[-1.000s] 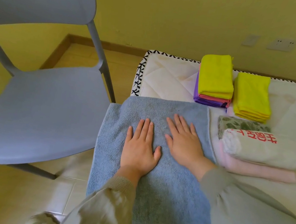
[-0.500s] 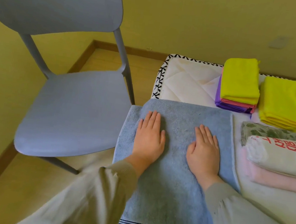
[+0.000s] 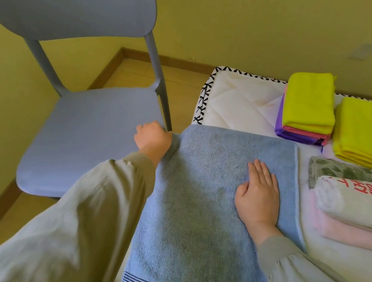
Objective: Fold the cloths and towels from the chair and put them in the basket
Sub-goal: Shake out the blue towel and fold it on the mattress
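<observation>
We record the left hand (image 3: 153,136) at the far-left corner of the light blue terry towel with dark stripes along its near hem (image 3: 201,214). The fingers are curled into the towel's left edge and grip it; the fingertips are hidden. The cloth bunches slightly against the wrist. The right hand (image 3: 259,197) lies flat on the towel's right half, palm down, with the fingers straight, close together and pointing away from us. Both forearms wear grey-green sleeves (image 3: 89,222).

The towel is spread in a flat oblong layer on the white quilted mattress with black-and-white piping (image 3: 237,102). Its surface is largely smooth, and its striped hem lies nearest us.

Left of the towel, just beside it, stands the grey-blue plastic chair (image 3: 91,133). Beyond the towel's far-right corner sits a folded stack of yellow, pink and purple cloths (image 3: 308,105). A folded stack of yellow cloths (image 3: 363,133) lies farther right. Right of the towel lies a folded green-patterned cloth (image 3: 342,171). Nearer us a rolled white towel with red characters (image 3: 356,201) rests on a folded pink towel (image 3: 352,236).
</observation>
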{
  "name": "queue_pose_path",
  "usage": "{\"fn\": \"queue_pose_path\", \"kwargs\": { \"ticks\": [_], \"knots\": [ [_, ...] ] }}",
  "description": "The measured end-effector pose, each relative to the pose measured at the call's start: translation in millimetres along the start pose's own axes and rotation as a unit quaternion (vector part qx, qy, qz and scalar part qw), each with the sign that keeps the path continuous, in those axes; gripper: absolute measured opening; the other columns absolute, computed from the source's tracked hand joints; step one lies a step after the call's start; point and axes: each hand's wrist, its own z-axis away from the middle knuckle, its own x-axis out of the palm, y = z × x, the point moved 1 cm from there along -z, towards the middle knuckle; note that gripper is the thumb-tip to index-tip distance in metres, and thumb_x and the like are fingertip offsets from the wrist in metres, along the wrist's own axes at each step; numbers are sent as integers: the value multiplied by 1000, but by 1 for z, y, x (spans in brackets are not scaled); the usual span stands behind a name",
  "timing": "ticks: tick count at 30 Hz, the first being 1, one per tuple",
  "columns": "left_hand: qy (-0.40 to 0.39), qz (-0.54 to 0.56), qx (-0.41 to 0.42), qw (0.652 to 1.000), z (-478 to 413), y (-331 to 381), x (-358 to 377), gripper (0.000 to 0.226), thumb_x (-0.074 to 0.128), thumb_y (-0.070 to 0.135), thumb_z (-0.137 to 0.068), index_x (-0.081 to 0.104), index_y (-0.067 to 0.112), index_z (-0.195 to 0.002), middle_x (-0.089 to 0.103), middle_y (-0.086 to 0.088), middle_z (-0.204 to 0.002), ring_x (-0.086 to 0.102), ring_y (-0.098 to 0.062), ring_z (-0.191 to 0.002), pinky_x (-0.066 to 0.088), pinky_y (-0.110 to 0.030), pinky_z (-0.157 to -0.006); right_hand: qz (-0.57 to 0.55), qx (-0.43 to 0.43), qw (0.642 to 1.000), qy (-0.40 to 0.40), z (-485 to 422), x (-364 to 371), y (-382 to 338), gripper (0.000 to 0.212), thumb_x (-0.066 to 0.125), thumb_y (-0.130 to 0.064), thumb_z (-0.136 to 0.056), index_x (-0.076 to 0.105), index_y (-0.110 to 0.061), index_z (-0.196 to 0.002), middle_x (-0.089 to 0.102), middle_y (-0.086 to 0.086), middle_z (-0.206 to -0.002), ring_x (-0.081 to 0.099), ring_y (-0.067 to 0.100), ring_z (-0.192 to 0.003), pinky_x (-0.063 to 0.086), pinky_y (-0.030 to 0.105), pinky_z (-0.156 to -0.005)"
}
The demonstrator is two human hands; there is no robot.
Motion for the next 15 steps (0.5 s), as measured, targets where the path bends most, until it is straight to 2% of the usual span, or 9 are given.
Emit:
{"fn": "queue_pose_path", "kwargs": {
  "ticks": [3, 7, 9, 11, 13, 15],
  "knots": [
    [-12, -7, 19, 1000, -5, 7, -6, 22, 52, 23, -91, 65, 11, -104, 59, -12, -112, 42, -31, -116, 44, -40, -90, -4, 2, 1000, 2, 0, 0, 0, 66, 24, -28, -77, 55, -4, -130, 50, 12, -140, 43, 25, -133, 25, 41, -113],
    [66, -39, 27, 997, -2, -1, -11, 20, 50, 18, -92, 65, 8, -100, 56, -13, -110, 44, -32, -110, 42, -39, -89, -6, 3, 1000, 1, 0, 0, 0, 66, 25, -28, -76, 56, -4, -129, 51, 12, -139, 44, 25, -133, 26, 41, -113],
    [104, -21, 98, 990, 4, 2, -6, 21, 46, 17, -95, 64, 6, -100, 56, -13, -107, 45, -32, -106, 41, -40, -86, -5, 1, 1000, -4, 0, 0, -2, 66, 24, -28, -77, 56, -4, -129, 51, 12, -139, 44, 24, -133, 24, 40, -114],
    [120, 27, 212, 970, 13, 19, 1, 23, 42, 14, -95, 63, 6, -99, 58, -11, -104, 45, -30, -103, 40, -39, -84, -4, -1, 1000, -10, 1, -1, -3, 67, 23, -29, -77, 54, -5, -131, 49, 11, -141, 41, 23, -135, 22, 39, -115],
    [93, 33, 325, 941, 24, 45, 9, 25, 44, 17, -95, 63, 10, -110, 62, -6, -112, 46, -27, -107, 39, -37, -88, -1, 2, 1000, -16, 0, -2, -3, 68, 21, -30, -78, 53, -6, -133, 47, 10, -143, 40, 23, -136, 19, 38, -115],
    [28, -1, 391, 920, 34, 69, 19, 35, 45, 22, -96, 54, 13, -129, 58, -5, -127, 42, -25, -121, 37, -37, -97, 6, 5, 1000, -20, 1, -3, -4, 68, 22, -29, -78, 53, -6, -133, 48, 10, -142, 40, 22, -135, 18, 37, -115]
  ]
}}
